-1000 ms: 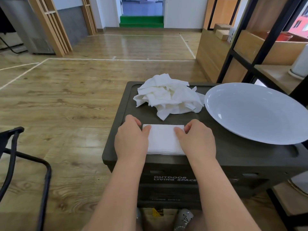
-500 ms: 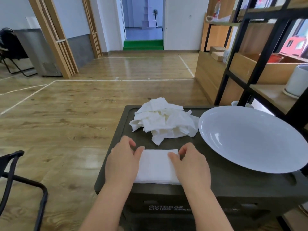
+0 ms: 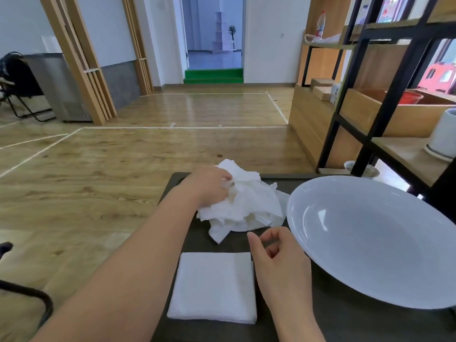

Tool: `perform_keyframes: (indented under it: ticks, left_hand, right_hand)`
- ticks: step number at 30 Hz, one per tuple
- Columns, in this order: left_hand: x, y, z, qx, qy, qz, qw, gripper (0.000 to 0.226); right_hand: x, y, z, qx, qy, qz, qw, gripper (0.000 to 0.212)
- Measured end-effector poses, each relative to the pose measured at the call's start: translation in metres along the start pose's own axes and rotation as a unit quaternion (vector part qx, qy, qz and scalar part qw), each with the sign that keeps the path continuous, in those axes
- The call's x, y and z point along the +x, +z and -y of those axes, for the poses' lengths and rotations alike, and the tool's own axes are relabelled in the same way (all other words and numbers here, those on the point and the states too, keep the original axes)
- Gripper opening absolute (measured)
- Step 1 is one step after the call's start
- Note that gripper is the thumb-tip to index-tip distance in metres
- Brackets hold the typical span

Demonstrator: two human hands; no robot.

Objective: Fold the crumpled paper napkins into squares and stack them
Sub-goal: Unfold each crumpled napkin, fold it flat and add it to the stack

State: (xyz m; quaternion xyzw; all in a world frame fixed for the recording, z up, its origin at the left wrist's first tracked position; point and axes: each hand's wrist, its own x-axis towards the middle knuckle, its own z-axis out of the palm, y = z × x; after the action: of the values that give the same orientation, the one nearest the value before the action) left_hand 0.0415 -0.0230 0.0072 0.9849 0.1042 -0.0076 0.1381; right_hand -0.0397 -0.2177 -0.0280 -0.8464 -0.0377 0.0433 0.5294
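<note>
Now the head view, the only one, shows the hands parted from the folded napkin (image 3: 213, 287), which half a second ago both were pressing flat at its side edges. That square lies alone at the near edge of the dark table top (image 3: 370, 324), its edges even, and no hand is on it, so I judge that fold finished and the stack begun with its first piece.

Meanwhile the left hand (image 3: 209, 185) has reached forward to the far side of the table and its fingers curl into the pile of crumpled napkins (image 3: 244, 201), gripping a bunch at the pile's left flank. How many sheets it has caught cannot be told (the pile is one tangled white mass). The right hand (image 3: 278, 257) hovers just beside the folded square's right edge, fingers loosely curled and holding nothing; whether it grazes the paper is unclear.

The pile sits between the folded square and the table's far edge, just beside the rim of the large white plate (image 3: 370, 245), which holds nothing. Judging from this, the next sheet is being drawn out, with most of the pile left to fold.
</note>
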Motion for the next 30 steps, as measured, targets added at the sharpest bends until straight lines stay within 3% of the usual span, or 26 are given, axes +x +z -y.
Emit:
perform_keyframes:
  ticks: [3, 8, 11, 16, 19, 24, 25, 28, 30]
  left_hand:
    - [0.004, 0.001, 0.005, 0.001, 0.013, -0.031, 0.999, 0.029]
    - [-0.001, 0.002, 0.008, -0.035, 0.03, -0.059, 0.997, 0.039]
    - [-0.009, 0.0, 0.008, -0.062, 0.033, -0.088, 0.994, 0.03]
    - [-0.045, -0.016, -0.001, -0.148, 0.037, -0.204, 0.967, 0.02]
    - [-0.082, -0.027, -0.007, -0.208, 0.041, -0.262, 0.941, 0.028]
    - [-0.144, -0.032, -0.007, -0.312, 0.029, -0.198, 0.929, 0.035]
    - [-0.153, -0.031, -0.006, -0.315, 0.024, -0.166, 0.934, 0.035]
    - [-0.171, -0.02, -0.003, -0.32, 0.003, -0.11, 0.941, 0.037]
    - [-0.177, -0.01, -0.001, -0.36, -0.03, -0.116, 0.925, 0.032]
  right_hand:
    - [0.003, -0.002, -0.002, 0.028, 0.0, -0.014, 1.0, 0.019]
    - [0.004, 0.001, -0.004, 0.05, -0.011, -0.022, 0.998, 0.02]
    - [0.002, 0.005, -0.004, 0.059, -0.017, -0.024, 0.998, 0.019]
    - [0.0, 0.007, 0.001, 0.07, -0.026, -0.029, 0.997, 0.016]
    - [-0.002, 0.004, 0.006, 0.114, -0.04, -0.027, 0.992, 0.015]
    - [-0.014, -0.001, 0.016, 0.196, -0.119, 0.049, 0.972, 0.049]
    - [-0.016, -0.003, 0.016, 0.203, -0.126, 0.08, 0.968, 0.045]
    - [-0.022, -0.005, 0.018, 0.219, -0.101, 0.149, 0.959, 0.006]
    - [-0.024, 0.001, 0.016, 0.191, -0.077, 0.133, 0.969, 0.009]
